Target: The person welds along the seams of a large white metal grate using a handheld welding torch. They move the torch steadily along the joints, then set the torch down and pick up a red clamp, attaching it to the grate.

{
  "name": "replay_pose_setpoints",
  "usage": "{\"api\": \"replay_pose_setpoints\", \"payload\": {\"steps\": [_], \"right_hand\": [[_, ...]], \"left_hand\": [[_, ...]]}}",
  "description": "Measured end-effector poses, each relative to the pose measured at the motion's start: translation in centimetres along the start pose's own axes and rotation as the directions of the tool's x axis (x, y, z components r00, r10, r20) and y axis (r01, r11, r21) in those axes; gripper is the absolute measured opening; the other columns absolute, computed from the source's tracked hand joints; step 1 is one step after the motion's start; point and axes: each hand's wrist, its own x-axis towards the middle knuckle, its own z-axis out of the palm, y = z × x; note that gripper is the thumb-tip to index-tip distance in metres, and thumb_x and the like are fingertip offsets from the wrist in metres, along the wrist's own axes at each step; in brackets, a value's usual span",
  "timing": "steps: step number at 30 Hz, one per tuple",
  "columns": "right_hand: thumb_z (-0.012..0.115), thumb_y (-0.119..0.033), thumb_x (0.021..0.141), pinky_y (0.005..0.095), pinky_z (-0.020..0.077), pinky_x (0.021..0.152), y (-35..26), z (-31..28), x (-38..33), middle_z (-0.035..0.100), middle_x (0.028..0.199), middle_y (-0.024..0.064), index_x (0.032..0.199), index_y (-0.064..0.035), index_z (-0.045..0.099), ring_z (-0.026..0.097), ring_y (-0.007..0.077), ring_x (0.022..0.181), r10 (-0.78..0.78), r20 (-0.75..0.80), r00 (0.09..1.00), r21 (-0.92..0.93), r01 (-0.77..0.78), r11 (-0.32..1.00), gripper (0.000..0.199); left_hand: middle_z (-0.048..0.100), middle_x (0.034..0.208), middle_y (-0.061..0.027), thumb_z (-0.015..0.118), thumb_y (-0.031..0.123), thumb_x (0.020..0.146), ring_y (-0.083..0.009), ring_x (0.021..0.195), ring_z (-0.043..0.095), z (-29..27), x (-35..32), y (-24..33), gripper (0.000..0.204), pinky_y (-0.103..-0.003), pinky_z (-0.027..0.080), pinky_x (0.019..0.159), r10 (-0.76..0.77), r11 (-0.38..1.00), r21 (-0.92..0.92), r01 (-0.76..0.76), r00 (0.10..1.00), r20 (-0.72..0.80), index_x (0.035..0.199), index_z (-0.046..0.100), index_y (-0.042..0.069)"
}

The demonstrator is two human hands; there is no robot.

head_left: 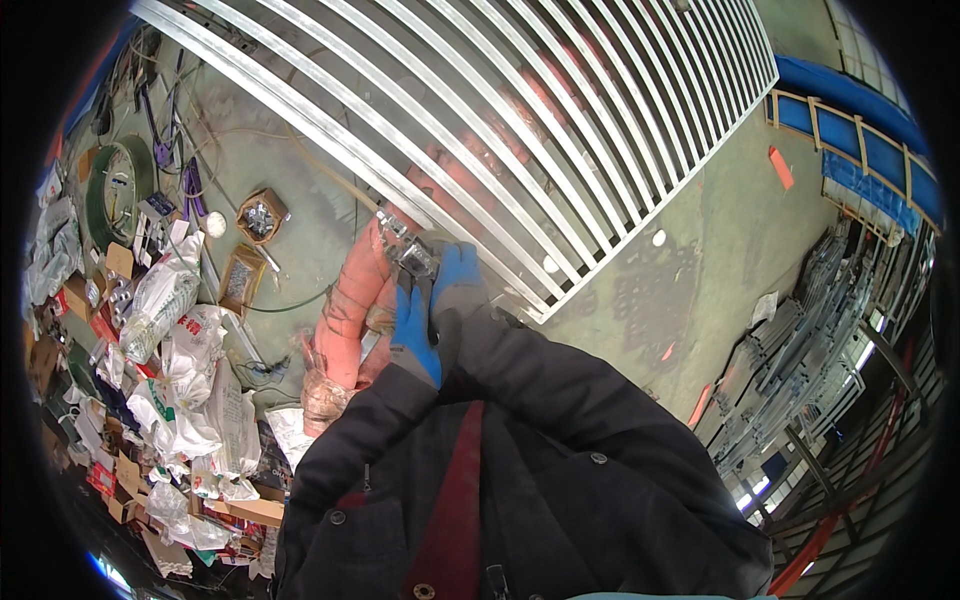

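Note:
A silver metal tool (408,248) is held at the near edge of a large white slatted metal frame (440,215). A thin tan hose seems to run to it from the far left, though its join is hard to make out. My right hand (460,278), in a blue and grey glove, closes on the tool's near right end. Just below and left of it, my left hand (412,328), gloved alike, is also closed at the tool's underside. Its fingers are partly hidden. The tool's exact kind cannot be made out.
A thick orange-red wrapped roll (348,315) lies under the frame and to its left. Two open boxes (262,216) of small parts stand on the floor. White sacks (190,365) and cartons crowd the left. Stacked metal bars (800,340) fill the right side.

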Motion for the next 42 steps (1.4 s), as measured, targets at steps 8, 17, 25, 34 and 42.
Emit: {"api": "replay_pose_setpoints", "payload": {"steps": [8,17,25,34,42], "right_hand": [[0.069,-0.033,0.091,0.0520,0.0540,0.091,-0.7,0.8,1.6,0.050,0.126,0.0186,0.124,-0.0100,0.054,0.056,0.0409,0.117,-0.071,-0.025,0.997,-0.012,0.071,0.997,0.044],[0.070,-0.021,0.089,0.0493,0.0495,0.094,-1.6,0.9,2.0,0.053,0.120,0.0229,0.122,-0.0043,0.055,0.056,0.0431,0.111,-0.101,-0.050,0.994,0.045,0.104,0.994,0.039],[0.068,-0.033,0.093,0.0519,0.0530,0.092,-1.3,-0.4,0.2,0.051,0.125,0.0199,0.126,-0.0094,0.054,0.057,0.0416,0.118,-0.042,-0.016,0.999,-0.024,0.041,0.999,0.042],[0.068,-0.019,0.091,0.0489,0.0486,0.096,1.0,2.1,4.1,0.058,0.117,0.0244,0.125,0.0008,0.057,0.058,0.0409,0.114,-0.501,0.012,0.866,-0.326,0.477,0.816,0.041],[0.069,-0.027,0.092,0.0459,0.0517,0.095,2.8,1.5,1.3,0.057,0.120,0.0236,0.126,-0.0020,0.060,0.060,0.0409,0.112,-0.077,-0.042,0.996,0.080,0.080,0.994,0.043]], "left_hand": [[0.045,0.152,-0.0218,0.063,0.012,0.101,-0.0314,0.139,0.047,-0.4,0.8,-0.1,0.061,-0.040,0.040,0.113,-0.214,0.783,-0.580,0.227,0.973,0.092,0.153,0.035,-0.006],[0.045,0.150,-0.0239,0.066,0.013,0.097,-0.0331,0.136,0.049,0.5,0.4,-1.8,0.067,-0.038,0.041,0.112,-0.317,0.781,-0.557,0.282,0.948,0.036,0.153,0.035,-0.006],[0.045,0.150,-0.0273,0.067,0.017,0.098,-0.0396,0.136,0.048,-0.7,0.0,-0.1,0.066,-0.044,0.041,0.113,-0.110,0.973,-0.204,0.108,0.994,-0.001,0.151,0.038,-0.007],[0.043,0.153,-0.0269,0.065,0.028,0.100,-0.0395,0.144,0.042,-0.8,0.2,-2.6,0.066,-0.046,0.037,0.118,-0.237,0.908,-0.342,0.243,0.970,0.059,0.153,0.039,-0.003],[0.032,0.162,-0.0273,0.065,0.035,0.100,-0.0431,0.151,0.031,3.5,-2.3,-3.2,0.072,-0.046,0.030,0.122,-0.278,0.959,-0.072,0.276,0.960,-0.024,0.155,0.037,-0.002]]}}
